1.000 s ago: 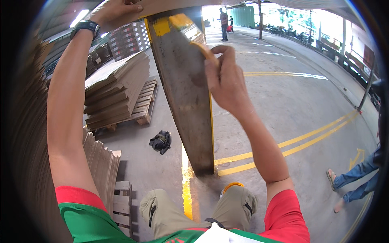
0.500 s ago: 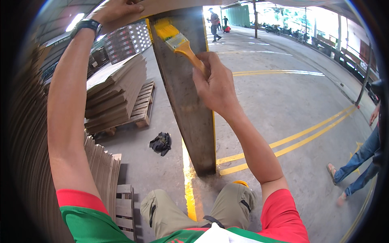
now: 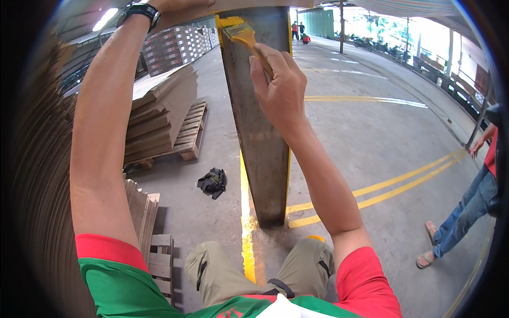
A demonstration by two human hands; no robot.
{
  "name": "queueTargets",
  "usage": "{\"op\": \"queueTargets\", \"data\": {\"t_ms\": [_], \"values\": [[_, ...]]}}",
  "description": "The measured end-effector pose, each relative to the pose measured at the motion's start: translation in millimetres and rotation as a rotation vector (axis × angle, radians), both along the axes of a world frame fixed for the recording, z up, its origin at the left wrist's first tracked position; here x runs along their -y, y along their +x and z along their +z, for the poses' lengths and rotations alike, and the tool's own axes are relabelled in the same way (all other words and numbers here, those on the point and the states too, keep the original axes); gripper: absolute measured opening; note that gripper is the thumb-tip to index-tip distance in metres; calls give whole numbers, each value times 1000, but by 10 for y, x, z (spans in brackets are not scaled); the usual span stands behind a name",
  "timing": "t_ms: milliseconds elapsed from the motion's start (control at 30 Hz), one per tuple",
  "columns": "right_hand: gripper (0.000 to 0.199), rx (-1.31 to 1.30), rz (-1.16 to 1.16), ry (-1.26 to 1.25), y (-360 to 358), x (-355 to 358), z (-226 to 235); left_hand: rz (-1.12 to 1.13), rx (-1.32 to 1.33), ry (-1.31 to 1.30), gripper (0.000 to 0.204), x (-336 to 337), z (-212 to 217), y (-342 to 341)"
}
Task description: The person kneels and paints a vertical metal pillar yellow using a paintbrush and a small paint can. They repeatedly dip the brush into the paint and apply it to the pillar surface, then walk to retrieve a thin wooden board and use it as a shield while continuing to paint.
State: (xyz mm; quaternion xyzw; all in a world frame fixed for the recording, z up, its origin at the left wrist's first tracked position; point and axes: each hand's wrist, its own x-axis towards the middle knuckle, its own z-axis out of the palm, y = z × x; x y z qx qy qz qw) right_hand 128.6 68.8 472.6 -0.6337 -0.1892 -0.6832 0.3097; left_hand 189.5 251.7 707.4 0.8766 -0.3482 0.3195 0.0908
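A paintbrush (image 3: 246,35) with yellow-coated bristles is gripped in my right hand (image 3: 282,87), fingers wrapped round its handle. Its bristles touch the upper left part of a dark steel column (image 3: 261,143), just beneath a brown cardboard strip (image 3: 185,17). Yellow paint runs along the column's edges. My left hand (image 3: 180,4) is at the top of the view, gripping the strip, which lies across the column; the view's edge cuts off part of this hand.
Stacked cardboard sheets (image 3: 164,114) lie on a wooden pallet (image 3: 192,132) at the left, with more cardboard (image 3: 42,185) nearer. A black crumpled item (image 3: 212,183) is on the floor beside a yellow line (image 3: 247,233). A person in jeans (image 3: 464,209) stands at right.
The brush and my right hand have moved up along the column in view. My left hand has shifted up and right, partly out of view. The person at right has stepped.
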Motion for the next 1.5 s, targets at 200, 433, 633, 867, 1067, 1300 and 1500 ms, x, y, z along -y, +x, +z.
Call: {"op": "queueTargets", "data": {"t_ms": [200,433,633,867,1067,1300,1500], "values": [[24,81,-35,-57,102,-137,36,-120,173,41,28,-13,-28,7],[27,76,-67,-120,184,-192,60,31,104,56,27,-7,-25,-23],[28,78,-113,-141,265,-217,132,-60,232,182,29,4,74,128],[29,36,-143,-150,206,-221,110,-42,151,57,31,-17,44,129],[28,22,-149,-151,198,-241,111,-96,191,110,30,-8,45,125],[28,39,-171,-154,225,-244,87,-11,158,98,30,-9,39,114],[27,111,-171,-119,265,-225,110,15,165,36,35,-2,30,182]]}}
